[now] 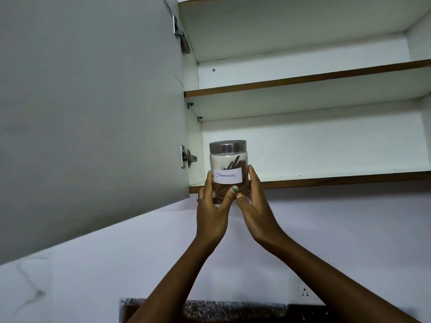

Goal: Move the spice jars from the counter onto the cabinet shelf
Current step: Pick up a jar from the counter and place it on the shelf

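Observation:
A glass spice jar (228,159) with a metal lid and a white label reading "Cinnamon" is held up at the left front edge of the lowest cabinet shelf (338,179). Brown cinnamon sticks show inside it. My left hand (213,206) grips the jar's left side and bottom, thumb across the front. My right hand (253,201) grips its right side, fingers curled round the glass. The jar's base is hidden by my hands, so I cannot tell whether it rests on the shelf.
The cabinet door (93,113) stands open at the left, with two metal hinges (187,157). A second shelf (326,76) lies above. A white wall runs below the cabinet, and a dark speckled counter edge (233,308) shows at the bottom.

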`<state>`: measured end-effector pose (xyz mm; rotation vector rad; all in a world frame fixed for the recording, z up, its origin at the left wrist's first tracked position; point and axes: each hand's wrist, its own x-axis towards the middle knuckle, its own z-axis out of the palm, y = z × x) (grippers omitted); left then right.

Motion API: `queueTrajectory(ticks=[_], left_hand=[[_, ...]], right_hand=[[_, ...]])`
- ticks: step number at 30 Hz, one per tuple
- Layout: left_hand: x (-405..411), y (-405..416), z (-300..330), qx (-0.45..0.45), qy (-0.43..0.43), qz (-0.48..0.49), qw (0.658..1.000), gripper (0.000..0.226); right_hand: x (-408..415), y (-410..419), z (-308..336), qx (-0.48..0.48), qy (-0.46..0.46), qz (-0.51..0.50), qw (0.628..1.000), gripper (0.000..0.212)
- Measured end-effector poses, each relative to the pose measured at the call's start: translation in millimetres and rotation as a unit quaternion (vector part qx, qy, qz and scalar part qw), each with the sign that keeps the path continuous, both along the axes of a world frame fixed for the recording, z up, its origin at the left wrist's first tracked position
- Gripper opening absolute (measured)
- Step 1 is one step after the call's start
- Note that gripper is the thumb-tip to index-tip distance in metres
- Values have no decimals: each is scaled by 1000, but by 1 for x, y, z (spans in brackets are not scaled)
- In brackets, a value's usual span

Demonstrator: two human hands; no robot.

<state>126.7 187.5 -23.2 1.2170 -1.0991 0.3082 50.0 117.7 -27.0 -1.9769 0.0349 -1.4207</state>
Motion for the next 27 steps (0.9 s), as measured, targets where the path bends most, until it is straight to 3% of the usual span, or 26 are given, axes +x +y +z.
queueTrajectory(ticks=[6,12,15,21,27], left_hand=[[37,-22,20,-3,-19,29,999,60],[70,-47,24,35,-21,176,984,64],[85,-56,25,63,-15,204,977,65],[96,-69,21,95,-4,246,965,72],[95,-77,24,105,12,306,946,64]], right_hand=[[32,-22,21,-36,19,-41,998,64],[61,-40,32,-65,56,-79,993,62],[75,-50,32,-97,63,-109,987,63],[98,-69,26,-149,54,-219,963,60],[109,-69,22,-180,79,-327,924,56]])
